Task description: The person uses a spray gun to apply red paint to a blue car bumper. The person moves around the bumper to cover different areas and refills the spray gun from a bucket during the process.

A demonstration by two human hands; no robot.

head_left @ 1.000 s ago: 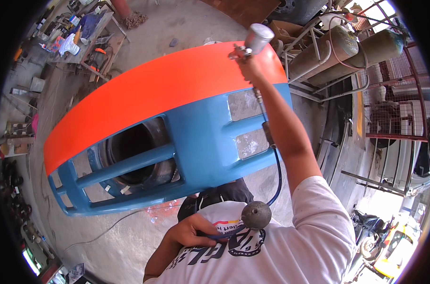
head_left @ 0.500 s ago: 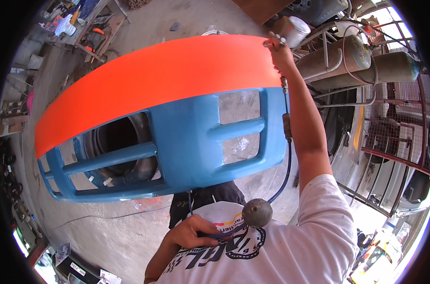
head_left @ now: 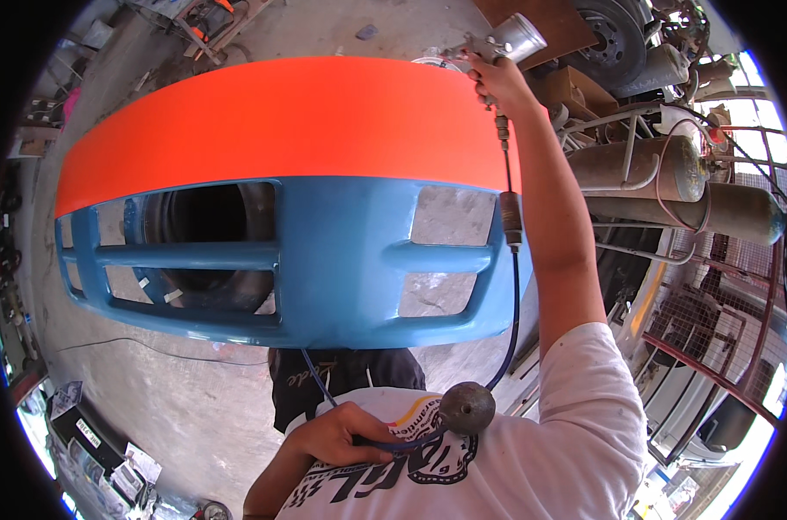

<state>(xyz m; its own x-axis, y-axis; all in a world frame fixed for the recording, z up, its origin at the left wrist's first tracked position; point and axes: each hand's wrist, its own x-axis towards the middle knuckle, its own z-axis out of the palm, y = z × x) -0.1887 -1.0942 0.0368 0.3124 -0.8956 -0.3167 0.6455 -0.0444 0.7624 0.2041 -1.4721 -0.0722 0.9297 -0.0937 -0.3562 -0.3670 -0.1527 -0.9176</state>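
The large blue panel (head_left: 337, 260), shaped like a vehicle bumper, lies in front of the person, above the floor, with a round dark object (head_left: 157, 217) visible under its left openings. The right hand (head_left: 501, 85) is clamped on the handle of a spray gun (head_left: 489, 48) and holds it over the far right edge of the panel. The fingers of the left hand (head_left: 348, 433) are closed together around the blue hose (head_left: 517, 290), near the grey ball (head_left: 467, 407) at the chest. As I judge, the work is well advanced: the orange band (head_left: 298, 121) already covers the upper part from end to end, quite evenly. The lower part is blue. I cannot tell if one more coat is left, because no spray mist is visible.
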